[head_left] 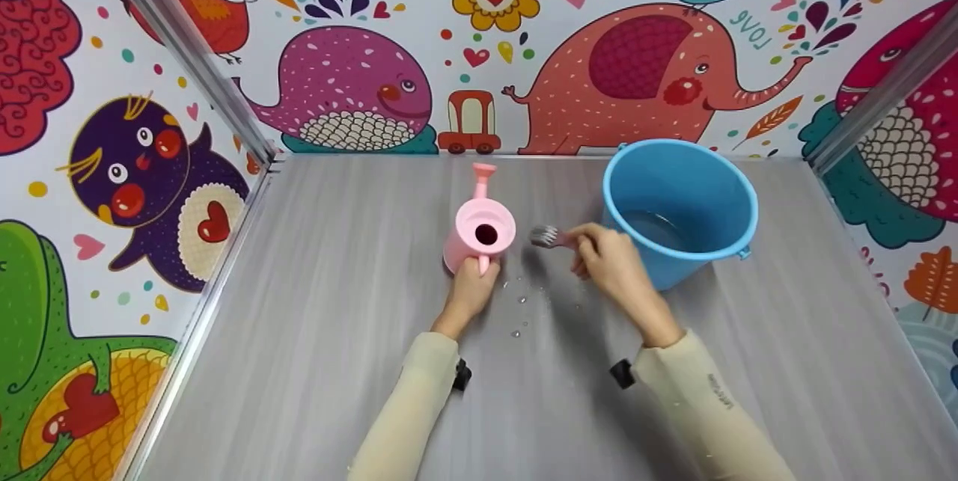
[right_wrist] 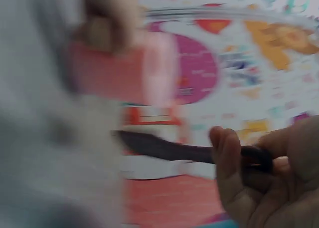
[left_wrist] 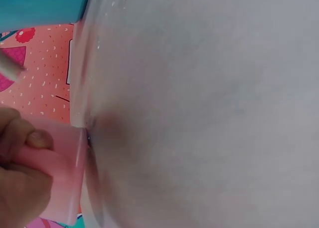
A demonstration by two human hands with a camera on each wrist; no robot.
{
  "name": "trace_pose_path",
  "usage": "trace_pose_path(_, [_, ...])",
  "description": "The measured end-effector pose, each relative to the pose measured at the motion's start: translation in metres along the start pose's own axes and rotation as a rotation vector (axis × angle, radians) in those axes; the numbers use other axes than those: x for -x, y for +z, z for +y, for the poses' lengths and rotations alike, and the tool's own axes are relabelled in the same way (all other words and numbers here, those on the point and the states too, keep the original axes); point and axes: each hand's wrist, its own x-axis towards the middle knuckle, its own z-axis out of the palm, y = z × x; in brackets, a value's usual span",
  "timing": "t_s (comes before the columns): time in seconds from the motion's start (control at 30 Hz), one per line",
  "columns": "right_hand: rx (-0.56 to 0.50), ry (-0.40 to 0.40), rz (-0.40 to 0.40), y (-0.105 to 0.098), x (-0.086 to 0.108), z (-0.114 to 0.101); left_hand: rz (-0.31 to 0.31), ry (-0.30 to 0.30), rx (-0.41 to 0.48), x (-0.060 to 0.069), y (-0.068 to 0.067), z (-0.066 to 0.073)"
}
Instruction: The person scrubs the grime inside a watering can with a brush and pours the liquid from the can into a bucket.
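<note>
My left hand (head_left: 473, 290) grips the handle of a pink toy watering can (head_left: 458, 245), which stands upright on the table, its spout pointing away from me. In the left wrist view, curled fingers (left_wrist: 31, 139) wrap that handle. My right hand (head_left: 610, 260) holds a small tool (head_left: 548, 236) with a pinkish handle and a grey, ridged or toothed head, above the table between can and bucket. From the right wrist view, the tool (right_wrist: 164, 149) looks dark and blade-like from the side, pinched near its looped end. Blur hides its exact kind.
A blue bucket (head_left: 651, 260) stands close to the right hand, with what looks like a little water at its bottom. Several water drops (head_left: 522, 300) lie on the grey table (head_left: 337, 301). Cartoon-printed walls (head_left: 479, 77) enclose the back and sides.
</note>
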Motion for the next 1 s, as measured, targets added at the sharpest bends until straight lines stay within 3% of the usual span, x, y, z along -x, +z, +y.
trace_pose_path(0.13, [-0.099, 0.04, 0.001, 0.041, 0.002, 0.038, -0.028, -0.005, 0.008, 0.001, 0.0, 0.0])
trace_pose_path(0.2, [-0.117, 0.065, -0.046, 0.054, 0.006, 0.052, -0.034, -0.006, 0.006, 0.001, 0.0, -0.001])
trace_pose_path(0.43, [-0.206, 0.129, -0.409, 0.07, 0.013, 0.073, -0.024, -0.016, 0.016, 0.001, 0.0, -0.001])
trace_pose_path(0.53, [-0.21, 0.161, -0.514, 0.069, 0.013, 0.075, -0.03, -0.023, 0.017, 0.001, 0.0, -0.001])
trace_pose_path(0.7, [-0.173, 0.168, -0.585, 0.053, 0.009, 0.069, -0.023, -0.027, 0.027, 0.001, 0.001, -0.001])
trace_pose_path(0.83, [-0.172, 0.0, -0.57, 0.019, 0.005, 0.051, -0.031, -0.024, 0.03, 0.001, 0.001, 0.0])
trace_pose_path(1.0, [-0.16, -0.212, -0.499, -0.037, 0.0, 0.023, -0.021, -0.024, 0.022, 0.0, 0.0, 0.001])
